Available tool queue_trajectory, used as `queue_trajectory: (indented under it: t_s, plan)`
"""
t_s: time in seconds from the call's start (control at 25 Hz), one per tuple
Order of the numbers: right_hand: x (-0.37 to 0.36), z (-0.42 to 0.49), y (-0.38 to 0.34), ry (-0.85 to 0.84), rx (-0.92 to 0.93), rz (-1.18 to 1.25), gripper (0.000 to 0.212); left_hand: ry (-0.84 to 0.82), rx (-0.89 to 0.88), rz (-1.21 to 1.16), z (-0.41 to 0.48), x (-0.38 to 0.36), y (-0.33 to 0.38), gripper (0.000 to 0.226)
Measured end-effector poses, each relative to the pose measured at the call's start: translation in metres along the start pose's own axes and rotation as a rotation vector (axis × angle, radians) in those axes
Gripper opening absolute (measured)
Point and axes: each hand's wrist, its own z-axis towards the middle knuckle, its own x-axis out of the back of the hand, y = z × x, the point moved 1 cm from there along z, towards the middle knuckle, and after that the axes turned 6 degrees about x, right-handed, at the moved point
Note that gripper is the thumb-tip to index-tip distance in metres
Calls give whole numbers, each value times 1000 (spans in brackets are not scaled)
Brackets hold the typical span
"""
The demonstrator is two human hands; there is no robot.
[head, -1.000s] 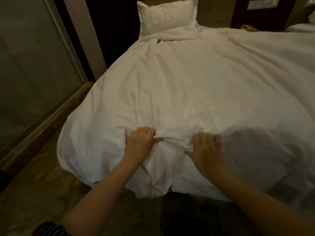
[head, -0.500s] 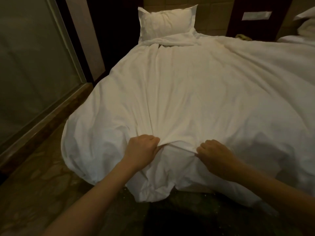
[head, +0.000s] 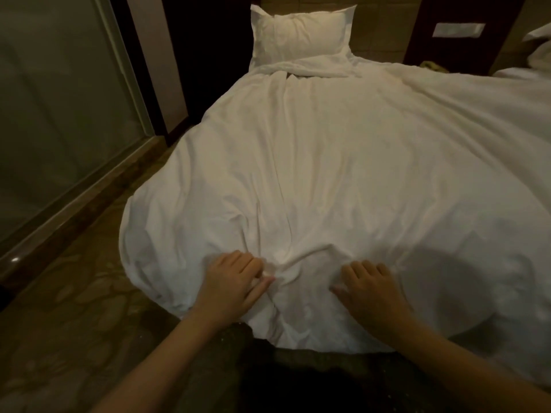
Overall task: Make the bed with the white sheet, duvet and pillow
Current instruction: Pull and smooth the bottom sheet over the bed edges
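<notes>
Burying fingertips in duvet (head: 328,159) folds: left hand (head: 234,283); right hand (head: 371,290).

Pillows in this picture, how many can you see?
1: the pillow lies at the far end, beyond the duvet. A white shape cut off at the right edge may be another.
</notes>
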Motion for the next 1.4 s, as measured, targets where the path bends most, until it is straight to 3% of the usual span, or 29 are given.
queue_trajectory:
  t_s: [0.2,0.36,0.56,0.68,0.76,0.88,1.04,1.2,1.28,1.4]
  plan:
    - [14,27,-61,-66,20,184,42,-151,171,139,-26,27,-38,32]
    - [9,42,-81,-127,49,188,45,-249,366,175,-66,52,-39,35]
    - [-5,53,-127,-213,-25,329,55,-373,743,286,-93,57,-40,57]
    - [-22,59,-126,-244,-77,292,60,-543,963,306,-84,41,-34,77]
    - [-32,66,-115,-253,-93,254,60,-559,1032,310,-75,28,-34,79]
    - [-48,68,-109,-265,-71,232,43,-486,977,370,-61,11,-46,49]
    - [-57,65,-114,-230,24,415,38,-352,658,311,-61,9,-62,20]
    - [-40,62,-122,-251,165,530,12,-274,461,248,-100,30,-76,24]
    - [-16,65,-131,-403,165,560,27,-270,422,184,-108,49,-82,29]
    - [23,66,-149,-461,100,746,31,-239,390,48,-106,86,-88,30]
